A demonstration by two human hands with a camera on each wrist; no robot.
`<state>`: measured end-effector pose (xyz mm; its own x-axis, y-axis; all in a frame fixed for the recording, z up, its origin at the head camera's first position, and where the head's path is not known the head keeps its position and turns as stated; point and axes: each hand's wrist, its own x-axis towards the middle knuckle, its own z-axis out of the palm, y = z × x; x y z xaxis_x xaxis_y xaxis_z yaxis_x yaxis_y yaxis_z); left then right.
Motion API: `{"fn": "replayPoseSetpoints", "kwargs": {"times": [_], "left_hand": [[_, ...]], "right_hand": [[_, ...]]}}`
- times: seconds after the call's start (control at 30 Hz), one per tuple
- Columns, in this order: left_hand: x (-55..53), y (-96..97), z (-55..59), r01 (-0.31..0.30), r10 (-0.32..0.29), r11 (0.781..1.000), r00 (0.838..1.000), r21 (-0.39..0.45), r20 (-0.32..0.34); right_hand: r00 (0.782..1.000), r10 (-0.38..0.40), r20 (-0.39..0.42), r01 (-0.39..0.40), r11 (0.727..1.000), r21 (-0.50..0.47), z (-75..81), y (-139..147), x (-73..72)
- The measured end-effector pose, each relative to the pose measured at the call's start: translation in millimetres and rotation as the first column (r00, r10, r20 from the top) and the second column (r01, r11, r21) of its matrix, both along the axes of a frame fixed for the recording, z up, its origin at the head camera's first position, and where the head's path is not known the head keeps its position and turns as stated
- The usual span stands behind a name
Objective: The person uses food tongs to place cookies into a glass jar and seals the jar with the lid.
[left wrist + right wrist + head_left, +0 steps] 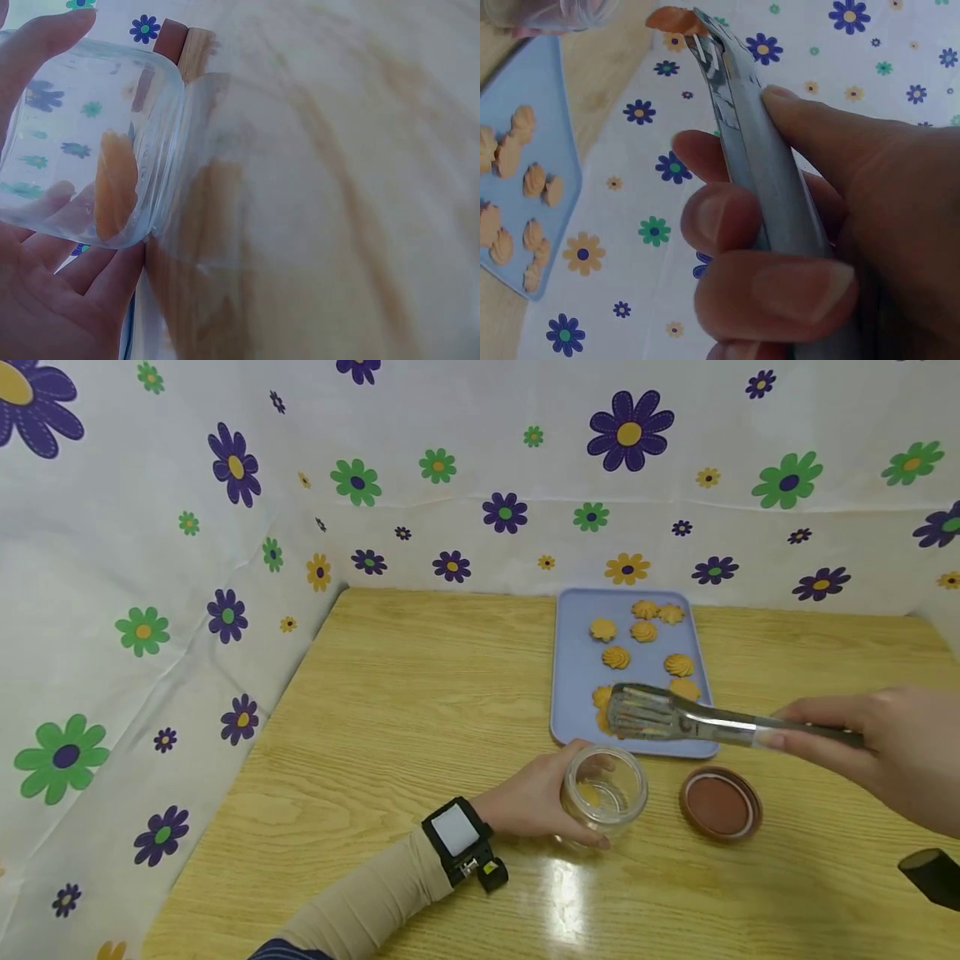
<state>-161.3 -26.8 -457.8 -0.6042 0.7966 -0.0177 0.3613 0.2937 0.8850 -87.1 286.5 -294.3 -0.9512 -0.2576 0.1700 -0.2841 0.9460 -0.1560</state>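
My left hand [534, 797] curls round the side of a clear glass jar [630, 810] standing on the table. Inside the jar, a single cookie [116, 186] lies at the bottom. In my right hand [900, 747] is a pair of metal tongs [720, 727], gripped by the handle. Their slotted head hovers over the near edge of a blue tray [576, 689], behind the jar. The right wrist view shows a cookie [673, 20] pinched at the tongs' tip; in the head view the slotted head hides it. Swirled cookies [616, 657] lie scattered on the tray.
A round brown lid [718, 806] lies on the wooden table [420, 693], right of the jar. Flower-printed cloth [465, 468] hangs behind and at the left. At the lower right edge, a dark object [932, 875] is partly in view.
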Motion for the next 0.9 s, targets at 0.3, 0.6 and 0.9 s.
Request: {"fn": "replayPoseSetpoints", "kwargs": {"times": [0.3,0.6,0.9], "left_hand": [[0.7,-0.4,-1.5,-0.026,0.026,0.999,1.0,-0.022,-0.001],[-0.2,-0.6,-3.1,-0.018,0.018,1.0,1.0,-0.006,-0.006],[0.4,-0.7,-1.7,-0.031,0.031,0.999,0.999,-0.013,-0.015]], "right_hand": [[0.95,0.066,0.306,-0.099,0.991,0.093,-12.7,-10.0,-0.5],[0.888,0.064,0.456,-0.116,0.99,0.086,-16.6,-19.4,-8.8],[0.869,0.114,0.481,-0.165,0.984,0.066,-10.8,-33.4,-20.4]]}}
